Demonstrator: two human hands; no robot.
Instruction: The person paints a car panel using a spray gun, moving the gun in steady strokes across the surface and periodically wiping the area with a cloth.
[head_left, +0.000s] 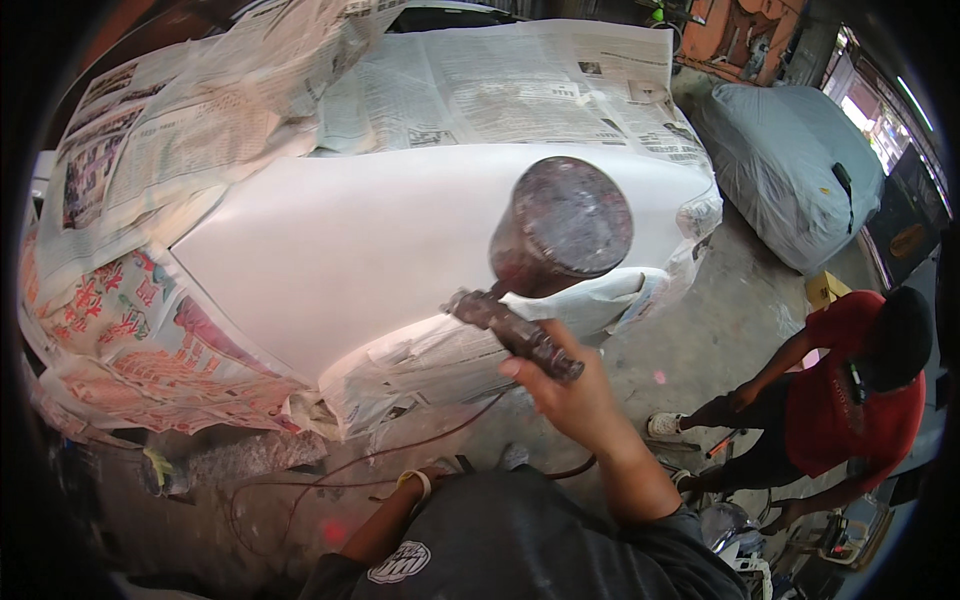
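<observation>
White covers the car panel (330, 245) in front of the person, smooth and even-looking from its left corner to the right end. Newspaper (520, 90) lies over the parts above it, and more paper hangs at the left side and along the lower edge, so the masking looks done and none of it is off yet. The right hand (585, 400) is wrapped around the handle of a spray gun (515, 335), whose stained cup (575, 225) hides part of the panel from view. The gun's nose is turned toward the white surface; no mist can be made out. The coat seems well advanced, though whether it is the last one cannot be told. The left hand (434, 477) is low beside the body, partly hidden by the shirt (500, 540); whether it grips anything is unclear. A thin red hose (370, 459) crosses the floor nearby. A co-worker (850, 400) bends at the right.
</observation>
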